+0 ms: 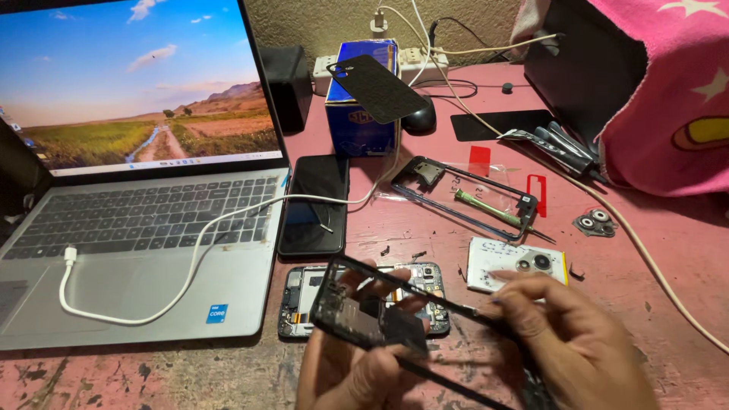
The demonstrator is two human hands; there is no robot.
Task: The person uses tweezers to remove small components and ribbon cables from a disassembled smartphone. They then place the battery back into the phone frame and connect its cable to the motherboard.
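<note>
A: Position of the frame [364, 307] logged?

B: Logged. It was seen low in the view, at about 6 o'clock, raised above the table [668, 250] and tilted. The left hand [345, 364] was wrapped around its lower edge, fingers clasped on it. The right hand [569, 342] was pinched on its right rim, at 3 o'clock from the left hand.

A: And beneath it?

B: An opened phone [433, 285], circuit board exposed, was noted lying flat on the table, partly hidden behind the frame.

A: Surroundings?

B: A laptop [137, 228] was recorded at 9 o'clock, lid up, with a white cable [190, 258] run across its keyboard. A dark phone [315, 205] lay just beside the laptop, at 12 o'clock from the frame. A second frame [524, 205] with a green tool [486, 206] across it was noted at 1 o'clock. A white part [493, 262] with camera rings was placed at 2 o'clock, near the right hand. A blue box [357, 121] with a black back cover [376, 87] leaned on it stood farther off at 12 o'clock. A pink cloth [668, 91] was seen at the top right corner.
</note>
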